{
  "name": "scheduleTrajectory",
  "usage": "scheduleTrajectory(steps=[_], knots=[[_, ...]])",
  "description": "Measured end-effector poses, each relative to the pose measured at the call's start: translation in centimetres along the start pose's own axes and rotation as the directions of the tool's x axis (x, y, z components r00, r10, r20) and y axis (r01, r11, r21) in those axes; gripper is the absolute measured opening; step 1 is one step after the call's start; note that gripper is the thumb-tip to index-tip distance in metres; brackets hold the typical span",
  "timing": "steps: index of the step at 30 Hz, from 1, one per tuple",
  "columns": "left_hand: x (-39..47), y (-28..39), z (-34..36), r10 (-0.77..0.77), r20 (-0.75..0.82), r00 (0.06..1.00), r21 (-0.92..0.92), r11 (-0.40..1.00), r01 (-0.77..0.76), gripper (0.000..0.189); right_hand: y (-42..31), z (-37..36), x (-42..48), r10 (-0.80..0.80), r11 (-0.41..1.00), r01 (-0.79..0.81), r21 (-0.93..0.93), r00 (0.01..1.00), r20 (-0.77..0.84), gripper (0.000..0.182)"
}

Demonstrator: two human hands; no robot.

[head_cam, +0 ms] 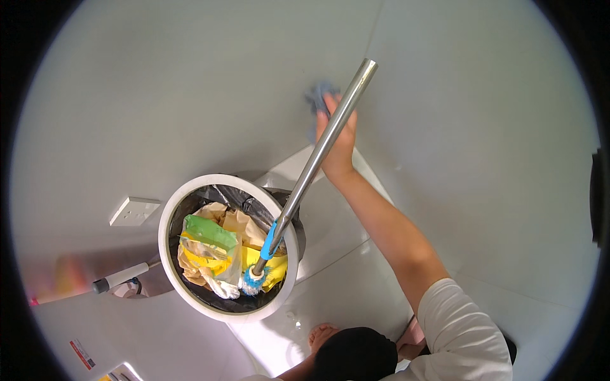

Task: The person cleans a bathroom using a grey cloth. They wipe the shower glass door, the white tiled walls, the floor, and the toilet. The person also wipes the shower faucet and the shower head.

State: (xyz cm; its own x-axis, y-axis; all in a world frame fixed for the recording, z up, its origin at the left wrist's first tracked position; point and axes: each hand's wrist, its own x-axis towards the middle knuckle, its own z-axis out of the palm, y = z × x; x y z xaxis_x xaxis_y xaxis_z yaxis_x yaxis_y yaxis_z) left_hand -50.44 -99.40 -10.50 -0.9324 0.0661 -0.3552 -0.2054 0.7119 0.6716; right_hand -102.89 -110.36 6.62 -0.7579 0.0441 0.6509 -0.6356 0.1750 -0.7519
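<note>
My right hand (340, 150) reaches into the corner and presses a crumpled blue-grey cloth (319, 97) against the pale wall. Hand and cloth are slightly blurred. Across the view of this hand passes a steel tube handle (329, 138), which slants up out of a round bin (167, 266) with a white rim. Its lower end has a blue sleeve (270, 240) and a blue-and-white bristle head (253, 280) resting on the rubbish. Low in the picture, my left hand (323, 335) appears with fingers curled, partly hidden by a black rounded shape (357, 352); its contents cannot be told.
A black liner (190, 300) lines the bin, which holds crumpled paper (245, 226) and green and yellow wrappers (209, 231). Left of it are a wall socket (136, 211) and a white-handled tool (121, 277). Glossy tiles (333, 257) cover the floor. A dark object (595, 197) shows at the right edge.
</note>
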Motion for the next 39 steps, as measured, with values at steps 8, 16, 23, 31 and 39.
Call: scheduleTrajectory(steps=[8, 16, 23, 31, 39], knots=[[2.4, 2.8, -3.1, -0.234, 0.297, 0.926, 0.034, 0.972, 0.235, 0.030, 2.5, -0.1, 1.1, -0.322, 0.883, 0.383, -0.270, 0.915, 0.244, 0.024], [0.4, -1.1, 2.2, -0.034, 0.240, 0.970, 0.086, 0.996, 0.013, 0.027, 0.3, -0.3, 3.7, -0.213, 0.921, 0.287, -0.262, 0.937, 0.277, 0.028], [0.6, -1.7, 3.5, -0.190, 0.154, 0.970, 0.031, 0.982, 0.188, 0.026, 0.1, -1.5, 4.0, -0.083, 0.944, 0.193, -0.267, 0.923, 0.375, 0.029], [3.0, 4.7, -5.9, -0.410, 0.188, 0.892, 0.110, 0.912, 0.396, 0.027, -2.5, -1.2, 8.2, -0.507, 0.800, 0.550, -0.240, 0.834, 0.218, 0.032], [2.5, 0.1, -1.6, -0.281, 0.225, 0.933, 0.041, 0.959, 0.279, 0.026, -4.0, -2.9, 14.5, -0.138, 0.915, 0.120, -0.385, 0.990, -0.018, 0.040]])
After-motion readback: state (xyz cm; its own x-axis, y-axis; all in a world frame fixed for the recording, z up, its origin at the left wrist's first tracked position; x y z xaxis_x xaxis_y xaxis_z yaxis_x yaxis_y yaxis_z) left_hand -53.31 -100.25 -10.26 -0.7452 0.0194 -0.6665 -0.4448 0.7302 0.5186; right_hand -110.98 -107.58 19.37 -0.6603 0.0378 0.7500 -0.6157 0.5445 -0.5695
